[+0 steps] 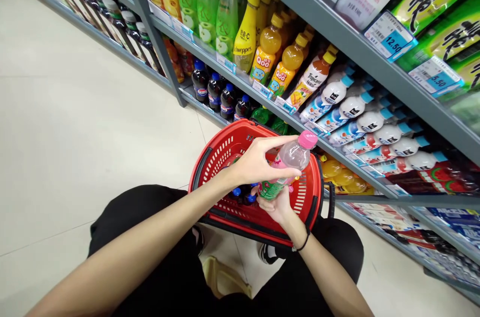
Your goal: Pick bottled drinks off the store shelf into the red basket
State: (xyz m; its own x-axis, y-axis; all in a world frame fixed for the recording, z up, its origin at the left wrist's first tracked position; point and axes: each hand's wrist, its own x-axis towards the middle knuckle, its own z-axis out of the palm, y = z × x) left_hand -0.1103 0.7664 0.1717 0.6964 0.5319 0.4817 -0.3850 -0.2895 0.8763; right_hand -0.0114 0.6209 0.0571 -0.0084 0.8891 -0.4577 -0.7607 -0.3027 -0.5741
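Clear glossy plastic bottle (288, 164), red perforated plastic basket (225, 152), smooth polished floor (75, 122)

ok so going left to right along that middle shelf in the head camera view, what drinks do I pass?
Tall green bottles → yellow Schweppes bottle → orange Qoo bottles → Tropicana bottle → white bottles with blue caps. Below them, both hands hold a pink-capped bottle over the red basket.

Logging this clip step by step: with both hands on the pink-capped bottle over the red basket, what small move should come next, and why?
Probably lower the pink-capped bottle into the red basket. Both the left hand and right hand hold it directly above the basket, where dark bottles with blue caps already lie.
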